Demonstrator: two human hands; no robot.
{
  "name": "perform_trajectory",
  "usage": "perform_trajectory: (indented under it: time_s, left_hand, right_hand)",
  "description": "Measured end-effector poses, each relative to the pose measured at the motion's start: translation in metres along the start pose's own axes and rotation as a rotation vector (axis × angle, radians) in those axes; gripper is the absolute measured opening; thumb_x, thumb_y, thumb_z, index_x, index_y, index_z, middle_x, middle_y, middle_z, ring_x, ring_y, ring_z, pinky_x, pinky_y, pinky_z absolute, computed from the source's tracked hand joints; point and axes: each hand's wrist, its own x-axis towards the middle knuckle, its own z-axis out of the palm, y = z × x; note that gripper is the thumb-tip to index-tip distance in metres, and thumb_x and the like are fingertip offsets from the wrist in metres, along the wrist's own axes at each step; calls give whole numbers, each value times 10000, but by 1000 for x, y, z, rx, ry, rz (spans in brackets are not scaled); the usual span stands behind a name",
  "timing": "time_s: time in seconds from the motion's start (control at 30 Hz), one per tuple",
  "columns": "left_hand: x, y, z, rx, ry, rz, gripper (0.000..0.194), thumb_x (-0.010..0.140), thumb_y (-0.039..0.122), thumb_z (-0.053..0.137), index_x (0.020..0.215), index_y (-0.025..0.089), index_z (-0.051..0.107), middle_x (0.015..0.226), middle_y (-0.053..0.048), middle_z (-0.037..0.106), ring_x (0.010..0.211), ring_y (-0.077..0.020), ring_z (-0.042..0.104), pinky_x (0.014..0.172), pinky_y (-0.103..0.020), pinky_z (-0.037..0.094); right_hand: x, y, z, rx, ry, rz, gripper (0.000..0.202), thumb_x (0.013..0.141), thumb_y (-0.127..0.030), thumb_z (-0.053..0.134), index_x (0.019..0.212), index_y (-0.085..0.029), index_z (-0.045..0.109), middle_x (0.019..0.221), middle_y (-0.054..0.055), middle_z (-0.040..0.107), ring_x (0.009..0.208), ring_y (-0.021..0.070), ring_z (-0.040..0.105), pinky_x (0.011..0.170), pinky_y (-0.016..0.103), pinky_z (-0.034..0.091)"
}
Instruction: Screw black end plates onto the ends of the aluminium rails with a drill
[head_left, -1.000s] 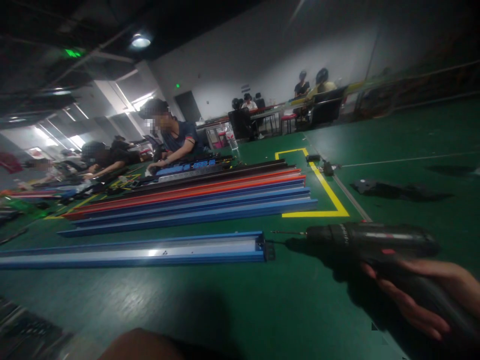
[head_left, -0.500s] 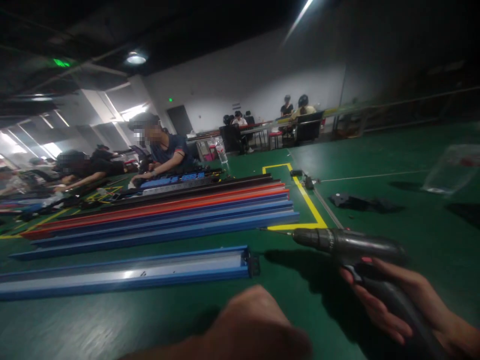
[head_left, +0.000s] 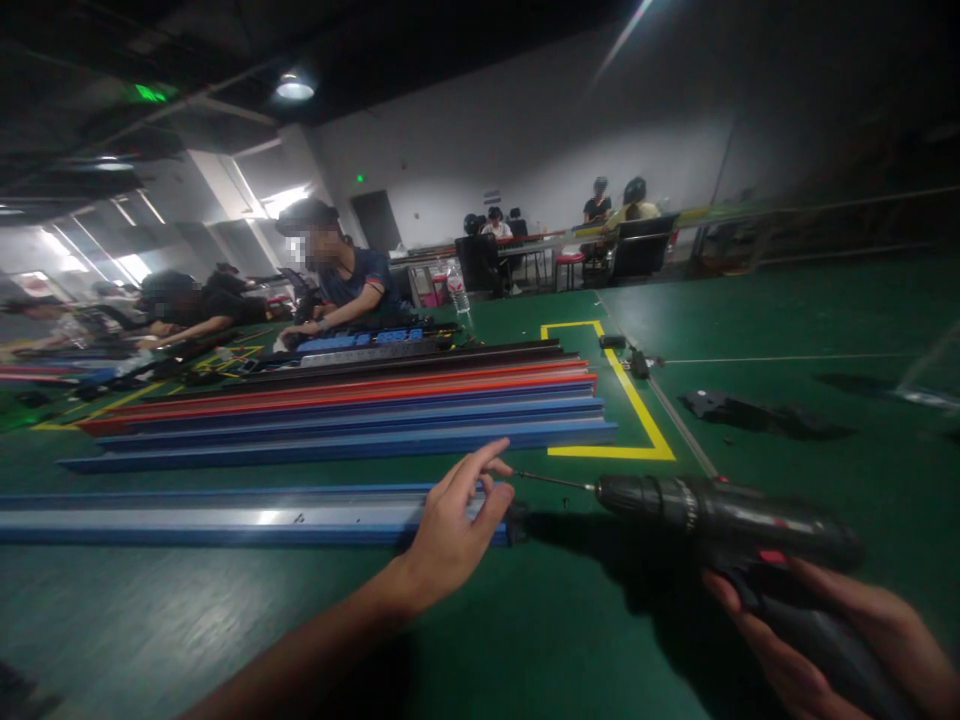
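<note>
My right hand is wrapped around the grip of a black cordless drill, which points left. A long thin bit runs out from its chuck. At the tip of that bit are the curled fingers of my left hand, drawn close together; anything small between them is too fine to make out. Behind the left hand lies a blue channel-shaped rail with a pale inner strip. The rail's dark end piece shows just past my thumb.
Several blue rails and red rails lie beyond, beside yellow tape. Black parts and a clear plastic container are at right. A co-worker leans over the table at far left. A bottle stands behind.
My left hand has risen from the bottom edge, forward to the bit's tip, and its fingers now show. The drill sits slightly lower and further right in view.
</note>
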Motion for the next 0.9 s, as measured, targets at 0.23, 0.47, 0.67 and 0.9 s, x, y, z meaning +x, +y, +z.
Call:
perform_trajectory:
  time_s: [0.23,0.47,0.67,0.9]
  left_hand:
    - [-2,-6,1,45,-14,25,346,1002,306,538,1344,271,573,1103,-39,689,948,-156,634,874,-321,517]
    - [-4,-5,7,36,29,88,166,1007,239,532,1059,213,687,1003,-43,703,942,-160,650,837,-299,532]
    - [-6,-9,8,87,36,158,147,997,196,533,1066,198,663,1000,-49,690,940,-158,642,840,-295,529]
    - [-11,-12,11,111,48,224,160,989,165,522,1098,188,637,998,-54,683,933,-156,643,829,-287,523]
  right_hand:
    - [1,0,1,40,-29,46,527,912,-621,567,1070,-146,731,654,11,665,295,8,311,429,195,527]
    - [-1,1,1,-1,16,44,542,912,-625,554,1072,-133,718,649,21,658,326,39,429,426,200,528]
    - [-1,4,1,-50,73,53,520,911,-608,551,1060,-135,708,638,12,638,315,51,438,407,200,510]
    - [-2,2,5,-99,87,24,445,899,-533,622,1069,-136,733,651,29,656,318,58,463,409,201,509]
